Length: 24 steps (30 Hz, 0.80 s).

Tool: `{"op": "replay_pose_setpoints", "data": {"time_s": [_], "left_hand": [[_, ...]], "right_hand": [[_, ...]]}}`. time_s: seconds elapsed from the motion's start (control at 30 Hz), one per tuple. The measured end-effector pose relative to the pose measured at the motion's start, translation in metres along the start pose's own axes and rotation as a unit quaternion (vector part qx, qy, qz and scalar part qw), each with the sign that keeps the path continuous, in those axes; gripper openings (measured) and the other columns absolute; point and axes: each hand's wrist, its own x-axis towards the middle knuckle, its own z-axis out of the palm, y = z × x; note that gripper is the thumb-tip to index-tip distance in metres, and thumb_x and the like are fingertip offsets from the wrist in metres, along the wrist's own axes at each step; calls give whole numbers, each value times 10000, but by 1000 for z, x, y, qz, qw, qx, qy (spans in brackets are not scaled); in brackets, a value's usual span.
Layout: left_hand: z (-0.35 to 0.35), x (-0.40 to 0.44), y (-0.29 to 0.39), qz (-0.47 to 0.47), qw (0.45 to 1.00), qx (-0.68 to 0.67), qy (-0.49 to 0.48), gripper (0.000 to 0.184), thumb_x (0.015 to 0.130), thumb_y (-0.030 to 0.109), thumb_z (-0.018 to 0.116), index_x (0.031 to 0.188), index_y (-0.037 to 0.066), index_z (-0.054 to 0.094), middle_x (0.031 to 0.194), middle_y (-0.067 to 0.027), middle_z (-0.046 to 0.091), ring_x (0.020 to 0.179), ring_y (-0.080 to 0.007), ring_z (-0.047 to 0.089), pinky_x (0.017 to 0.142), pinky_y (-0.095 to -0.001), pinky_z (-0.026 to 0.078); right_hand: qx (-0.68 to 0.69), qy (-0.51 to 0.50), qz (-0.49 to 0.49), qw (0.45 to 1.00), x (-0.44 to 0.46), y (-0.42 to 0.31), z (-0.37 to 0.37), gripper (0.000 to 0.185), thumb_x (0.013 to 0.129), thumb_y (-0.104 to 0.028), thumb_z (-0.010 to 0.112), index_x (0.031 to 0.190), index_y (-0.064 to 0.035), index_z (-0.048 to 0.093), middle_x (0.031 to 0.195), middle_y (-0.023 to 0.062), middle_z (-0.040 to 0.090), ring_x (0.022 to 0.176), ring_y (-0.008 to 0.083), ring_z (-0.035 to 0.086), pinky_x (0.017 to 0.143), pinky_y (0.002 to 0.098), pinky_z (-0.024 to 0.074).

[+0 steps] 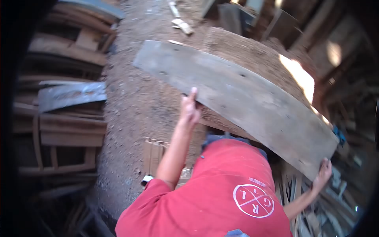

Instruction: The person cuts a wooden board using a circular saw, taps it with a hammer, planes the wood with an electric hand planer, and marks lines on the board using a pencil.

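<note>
A long grey wooden board (pixel 237 98) with several small dark holes lies slantwise across the middle of the view. My left hand (pixel 190 107) grips its near edge left of centre, the thumb on top and the other fingers hidden beneath. At the board's right end, my right hand (pixel 324 172) holds the corner, with fingertips over the edge. Under and behind the board is a brown, dusty wooden surface (pixel 244 49), partly covered by it.
Stacked wooden frames and planks (pixel 73 130) line the left side. Scrap wood (pixel 335 209) lies at the lower right, and more boards (pixel 237 19) stand at the top. Short brown slats (pixel 153 156) are on the dirt floor (pixel 126 118) beside my left forearm.
</note>
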Motion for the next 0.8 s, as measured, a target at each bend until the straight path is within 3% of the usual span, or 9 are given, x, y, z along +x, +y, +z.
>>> {"op": "replay_pose_setpoints", "data": {"time_s": [0.03,0.07,0.17,0.47,0.7,0.73,0.77,0.8], "left_hand": [[-7,3,3,-35,999,7,-18,495,1028,254,699,1440,96,476,1285,-111,653,1174,-268,655,1009,-475,570],[5,-1,6,-10,1000,-6,-11,514,1046,213,665,1481,117,409,1408,-107,579,1258,-273,613,1040,-496,562],[1,3,0,6,999,-30,-29,550,1056,183,640,1515,143,340,1471,-109,525,1313,-287,579,1057,-524,554],[-4,11,-11,20,999,-32,-25,604,1023,187,694,1513,134,344,1451,-104,539,1310,-274,580,1060,-532,554],[-8,14,-23,-18,1000,-8,-14,650,1016,202,698,1539,149,314,1468,-117,522,1308,-290,578,1058,-549,543],[-8,14,-26,-14,1000,2,-8,633,1022,224,687,1535,151,322,1497,-139,501,1324,-311,566,1081,-573,516],[-17,22,-31,-17,1000,2,-8,633,1022,224,687,1535,151,322,1497,-139,501,1324,-311,566,1081,-573,516],[-33,39,-40,-93,991,-90,-44,566,1044,306,631,1525,145,380,1524,-139,493,1329,-321,569,1117,-591,479]], "right_hand": [[-66,-28,-28,997,6,2,-2,434,1069,-465,626,1051,-32,633,974,-16,644,881,81,560,824,258,476],[-60,-16,-20,998,5,-4,12,458,1071,-484,613,1037,-28,636,961,-13,646,885,81,563,820,257,469],[-41,0,-21,999,8,-3,28,450,1056,-472,647,995,-29,600,863,-38,545,817,68,477,755,224,409],[-104,4,-44,994,15,6,34,463,1057,-477,647,906,-45,582,841,-44,557,799,68,466,733,250,408],[-147,4,-35,988,29,70,47,528,1032,-496,678,931,19,624,840,9,631,798,100,493,739,288,441],[-178,10,4,984,27,72,47,597,992,-532,713,1047,59,649,916,70,693,833,145,553,795,326,482],[-179,11,6,984,24,76,49,597,992,-532,713,1047,59,649,916,70,693,833,145,553,795,326,482],[-192,15,-47,980,16,72,55,653,966,-550,735,1124,77,645,980,112,711,874,175,586,836,344,493]]}}
